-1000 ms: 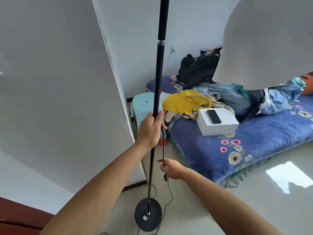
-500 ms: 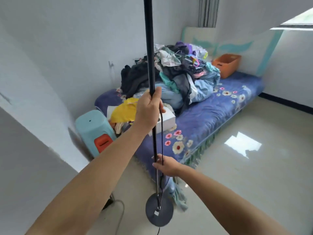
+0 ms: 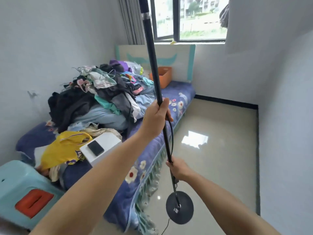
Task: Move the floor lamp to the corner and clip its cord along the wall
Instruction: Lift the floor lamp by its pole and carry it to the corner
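The floor lamp's black pole (image 3: 153,65) runs from the top of the view down to its round black base (image 3: 179,207), and leans a little. The base hovers above the tiled floor beside the bed. My left hand (image 3: 156,116) is wrapped around the pole about halfway up. Lower down, my right hand (image 3: 177,168) grips the pole together with the thin black cord (image 3: 171,133), which loops between my two hands. More cord (image 3: 166,226) trails from under the base. The lamp's head is out of view.
A bed (image 3: 149,160) with a blue flowered cover lies to the left, piled with clothes (image 3: 94,95), a white box (image 3: 101,150) and an orange basket (image 3: 163,76). A teal stool (image 3: 20,184) stands at bottom left. Glossy floor (image 3: 220,150) stretches to the far corner under the window (image 3: 194,17).
The view has swung right from the wall by the stool toward the window and far corner. The lamp travelled with me, its base now off the floor; both hands kept their grip.
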`<control>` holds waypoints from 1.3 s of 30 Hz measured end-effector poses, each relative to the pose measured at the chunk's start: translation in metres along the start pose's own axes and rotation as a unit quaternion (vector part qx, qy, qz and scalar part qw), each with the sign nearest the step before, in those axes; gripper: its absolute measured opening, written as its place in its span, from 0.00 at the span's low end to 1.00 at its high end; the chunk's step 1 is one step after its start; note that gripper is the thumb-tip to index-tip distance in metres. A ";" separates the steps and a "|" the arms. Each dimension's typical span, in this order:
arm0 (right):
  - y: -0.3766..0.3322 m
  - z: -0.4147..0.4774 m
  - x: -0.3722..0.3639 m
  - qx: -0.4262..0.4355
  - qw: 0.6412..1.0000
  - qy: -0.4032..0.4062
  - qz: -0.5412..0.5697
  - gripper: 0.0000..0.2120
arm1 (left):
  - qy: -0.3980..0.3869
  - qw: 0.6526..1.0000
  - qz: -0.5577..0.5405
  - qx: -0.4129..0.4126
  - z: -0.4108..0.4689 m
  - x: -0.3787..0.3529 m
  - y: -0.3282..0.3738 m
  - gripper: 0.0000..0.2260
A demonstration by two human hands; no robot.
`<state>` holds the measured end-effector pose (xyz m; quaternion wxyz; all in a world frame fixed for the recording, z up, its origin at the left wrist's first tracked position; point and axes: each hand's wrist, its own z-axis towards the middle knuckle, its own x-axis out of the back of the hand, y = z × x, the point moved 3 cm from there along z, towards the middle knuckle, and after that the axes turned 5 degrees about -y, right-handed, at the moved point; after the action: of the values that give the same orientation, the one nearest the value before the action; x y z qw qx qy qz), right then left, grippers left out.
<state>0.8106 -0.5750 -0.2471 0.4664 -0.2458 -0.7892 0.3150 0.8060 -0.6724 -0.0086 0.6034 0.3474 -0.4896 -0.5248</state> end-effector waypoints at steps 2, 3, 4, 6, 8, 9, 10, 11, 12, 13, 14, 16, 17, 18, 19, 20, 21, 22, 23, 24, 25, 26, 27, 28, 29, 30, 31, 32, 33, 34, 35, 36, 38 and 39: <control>0.009 0.008 0.030 -0.026 0.999 0.024 -0.008 0.08 | -0.030 0.999 -0.009 -0.014 0.028 -0.018 -0.005 0.18; 0.014 0.013 0.045 -0.039 0.998 0.034 -0.018 0.09 | -0.050 0.998 -0.010 -0.022 0.044 -0.026 -0.007 0.18; 0.019 0.018 0.060 -0.050 0.997 0.045 -0.029 0.09 | -0.073 0.997 -0.013 -0.030 0.060 -0.034 -0.009 0.18; 0.029 0.027 0.090 -0.071 0.993 0.073 -0.055 0.10 | -0.117 0.992 -0.031 -0.046 0.093 -0.053 -0.012 0.19; 0.041 0.036 0.119 -0.092 0.988 0.103 -0.073 0.10 | -0.148 0.986 -0.039 -0.062 0.123 -0.077 -0.012 0.18; 0.049 0.041 0.132 -0.101 0.985 0.115 -0.074 0.10 | -0.160 0.984 -0.043 -0.067 0.137 -0.091 -0.012 0.17; 0.058 0.044 0.146 -0.111 0.983 0.127 -0.074 0.11 | -0.172 0.981 -0.050 -0.071 0.149 -0.106 -0.011 0.17; 0.067 0.048 0.159 -0.122 0.980 0.138 -0.073 0.12 | -0.186 0.978 -0.052 -0.076 0.160 -0.121 -0.010 0.16; 0.078 0.052 0.173 -0.131 0.978 0.146 -0.072 0.12 | -0.201 0.975 -0.047 -0.079 0.172 -0.139 -0.011 0.16; 0.090 0.057 0.185 -0.141 0.976 0.153 -0.070 0.13 | -0.217 0.972 -0.036 -0.082 0.182 -0.156 -0.012 0.17; 0.104 0.063 0.198 -0.151 0.973 0.158 -0.068 0.13 | -0.234 0.968 -0.025 -0.085 0.192 -0.174 -0.015 0.17; 0.132 0.077 0.222 -0.169 0.970 0.166 -0.059 0.14 | -0.260 0.962 -0.008 -0.086 0.213 -0.211 -0.021 0.17; 0.146 0.085 0.234 -0.174 0.969 0.170 -0.051 0.14 | -0.271 0.959 -0.004 -0.081 0.224 -0.230 -0.027 0.17; 0.161 0.093 0.245 -0.177 0.968 0.174 -0.042 0.13 | -0.282 0.956 0.000 -0.076 0.237 -0.249 -0.031 0.17; 0.175 0.102 0.258 -0.179 0.967 0.176 -0.030 0.14 | -0.292 0.954 0.006 -0.073 0.250 -0.268 -0.034 0.17; 0.190 0.110 0.272 -0.182 0.967 0.178 -0.018 0.14 | -0.301 0.951 0.015 -0.070 0.265 -0.288 -0.037 0.18; 0.202 0.118 0.286 -0.185 0.967 0.176 -0.008 0.14 | -0.307 0.949 0.024 -0.068 0.279 -0.307 -0.040 0.18; 0.213 0.126 0.300 -0.187 0.967 0.172 0.001 0.14 | -0.310 0.948 0.030 -0.066 0.293 -0.323 -0.042 0.18; 0.222 0.136 0.317 -0.186 0.968 0.169 0.008 0.14 | -0.310 0.948 0.030 -0.062 0.308 -0.339 -0.044 0.18; 0.230 0.147 0.333 -0.184 0.968 0.167 0.014 0.14 | -0.310 0.949 0.027 -0.056 0.323 -0.353 -0.045 0.18; 0.235 0.158 0.350 -0.181 0.968 0.170 0.022 0.14 | -0.310 0.949 0.023 -0.049 0.339 -0.365 -0.047 0.18; 0.238 0.168 0.366 -0.176 0.968 0.174 0.033 0.14 | -0.308 0.950 0.020 -0.043 0.356 -0.375 -0.049 0.18; 0.240 0.177 0.381 -0.172 0.968 0.178 0.045 0.14 | -0.307 0.951 0.019 -0.039 0.372 -0.383 -0.051 0.19; 0.241 0.187 0.394 -0.168 0.967 0.181 0.057 0.14 | -0.307 0.951 0.019 -0.037 0.388 -0.389 -0.054 0.19; 0.244 0.198 0.407 -0.168 0.967 0.181 0.069 0.13 | -0.309 0.950 0.018 -0.033 0.405 -0.396 -0.058 0.19; 0.247 0.210 0.419 -0.168 0.966 0.180 0.079 0.12 | -0.312 0.949 0.017 -0.030 0.421 -0.402 -0.063 0.19; 0.251 0.223 0.430 -0.169 0.965 0.180 0.084 0.11 | -0.314 0.949 0.019 -0.028 0.438 -0.407 -0.068 0.20; 0.254 0.238 0.441 -0.169 0.965 0.180 0.086 0.09 | -0.315 0.949 0.021 -0.029 0.455 -0.412 -0.074 0.20; 0.258 0.254 0.452 -0.170 0.966 0.178 0.085 0.08 | -0.315 0.948 0.022 -0.030 0.472 -0.416 -0.082 0.20; 0.263 0.271 0.461 -0.172 0.965 0.177 0.085 0.08 | -0.316 0.948 0.022 -0.030 0.490 -0.421 -0.091 0.20; 0.267 0.290 0.470 -0.176 0.964 0.178 0.085 0.07 | -0.319 0.947 0.021 -0.029 0.509 -0.425 -0.100 0.20; 0.271 0.308 0.479 -0.178 0.963 0.181 0.087 0.06 | -0.323 0.946 0.018 -0.026 0.529 -0.429 -0.110 0.20; 0.279 0.349 0.499 -0.185 0.961 0.186 0.091 0.06 | -0.330 0.944 0.012 -0.019 0.571 -0.436 -0.132 0.20; 0.281 0.369 0.510 -0.191 0.959 0.188 0.093 0.06 | -0.332 0.943 0.008 -0.017 0.592 -0.438 -0.143 0.21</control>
<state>0.2822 -0.1349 -0.2903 0.5191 -0.4575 -0.7064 0.1492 0.2113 -0.2192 -0.0755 0.4168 0.1395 -0.6559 -0.6138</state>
